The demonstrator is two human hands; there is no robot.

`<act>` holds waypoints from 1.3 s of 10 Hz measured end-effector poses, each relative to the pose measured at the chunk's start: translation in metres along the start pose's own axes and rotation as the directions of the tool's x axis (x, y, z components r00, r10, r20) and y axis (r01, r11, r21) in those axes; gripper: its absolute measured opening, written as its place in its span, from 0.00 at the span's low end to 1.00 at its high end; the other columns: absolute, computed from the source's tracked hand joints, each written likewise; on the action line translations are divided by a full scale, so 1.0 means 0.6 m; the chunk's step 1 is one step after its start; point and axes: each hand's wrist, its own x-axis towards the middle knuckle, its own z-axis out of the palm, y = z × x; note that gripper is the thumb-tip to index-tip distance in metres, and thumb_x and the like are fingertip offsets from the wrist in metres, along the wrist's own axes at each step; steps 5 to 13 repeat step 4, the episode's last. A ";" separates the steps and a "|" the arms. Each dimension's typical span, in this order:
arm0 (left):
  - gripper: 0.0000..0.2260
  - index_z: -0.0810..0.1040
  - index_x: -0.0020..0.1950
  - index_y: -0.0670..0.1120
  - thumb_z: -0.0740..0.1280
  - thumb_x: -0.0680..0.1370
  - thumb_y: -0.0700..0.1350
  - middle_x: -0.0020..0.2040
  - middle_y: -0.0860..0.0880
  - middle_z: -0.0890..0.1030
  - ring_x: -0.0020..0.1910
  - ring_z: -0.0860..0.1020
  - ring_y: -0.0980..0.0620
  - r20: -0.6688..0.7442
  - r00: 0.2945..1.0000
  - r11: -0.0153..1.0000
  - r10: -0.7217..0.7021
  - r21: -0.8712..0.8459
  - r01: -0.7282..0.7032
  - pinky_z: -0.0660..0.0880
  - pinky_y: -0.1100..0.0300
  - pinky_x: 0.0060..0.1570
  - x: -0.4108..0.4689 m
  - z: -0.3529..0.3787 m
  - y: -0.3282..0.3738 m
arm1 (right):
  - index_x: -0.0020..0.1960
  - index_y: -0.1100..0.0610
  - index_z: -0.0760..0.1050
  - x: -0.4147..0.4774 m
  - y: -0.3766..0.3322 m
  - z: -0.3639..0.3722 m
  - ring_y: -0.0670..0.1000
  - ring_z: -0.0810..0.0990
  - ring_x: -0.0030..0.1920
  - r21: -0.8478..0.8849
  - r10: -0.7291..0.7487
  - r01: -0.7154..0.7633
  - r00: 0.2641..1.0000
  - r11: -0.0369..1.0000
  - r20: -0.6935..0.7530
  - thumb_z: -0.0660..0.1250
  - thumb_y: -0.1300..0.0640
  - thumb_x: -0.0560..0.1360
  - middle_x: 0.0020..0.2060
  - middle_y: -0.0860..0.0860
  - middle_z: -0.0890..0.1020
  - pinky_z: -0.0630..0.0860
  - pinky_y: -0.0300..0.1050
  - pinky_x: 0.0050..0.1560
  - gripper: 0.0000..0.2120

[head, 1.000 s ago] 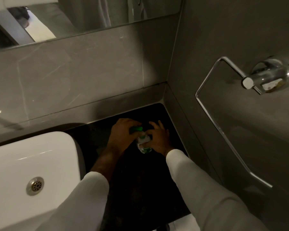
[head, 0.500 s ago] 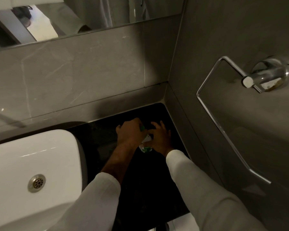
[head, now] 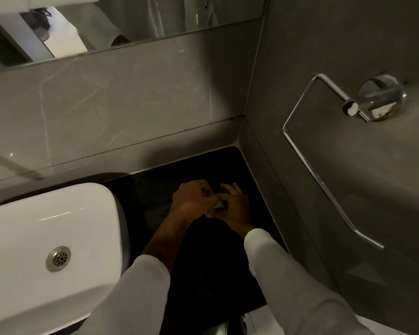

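A small white bottle (head: 218, 205) with a green cap stands on the black countertop (head: 203, 274), near the corner of the grey walls. Both hands cover most of it. My left hand (head: 191, 198) curls over the top, fingers round the green cap. My right hand (head: 236, 206) holds the bottle's body from the right side. Only a sliver of white and green shows between the two hands. Both arms wear white sleeves.
A white basin (head: 49, 238) with a metal drain (head: 58, 258) sits to the left on the counter. A chrome towel ring (head: 324, 151) hangs on the right wall. A mirror (head: 121, 22) runs along the back wall above the tiles.
My left hand has slid rightward over the bottle's top, hiding the green cap and most of the label. The right hand stays on the bottle.
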 end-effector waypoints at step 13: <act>0.33 0.79 0.55 0.55 0.53 0.69 0.78 0.57 0.51 0.82 0.59 0.79 0.47 -0.165 0.986 0.969 0.030 0.245 0.012 0.77 0.48 0.58 -0.053 -0.056 -0.008 | 0.74 0.47 0.66 -0.101 -0.114 -0.139 0.52 0.63 0.76 0.183 -0.181 0.227 0.954 0.956 -0.238 0.76 0.49 0.70 0.77 0.50 0.65 0.63 0.46 0.74 0.35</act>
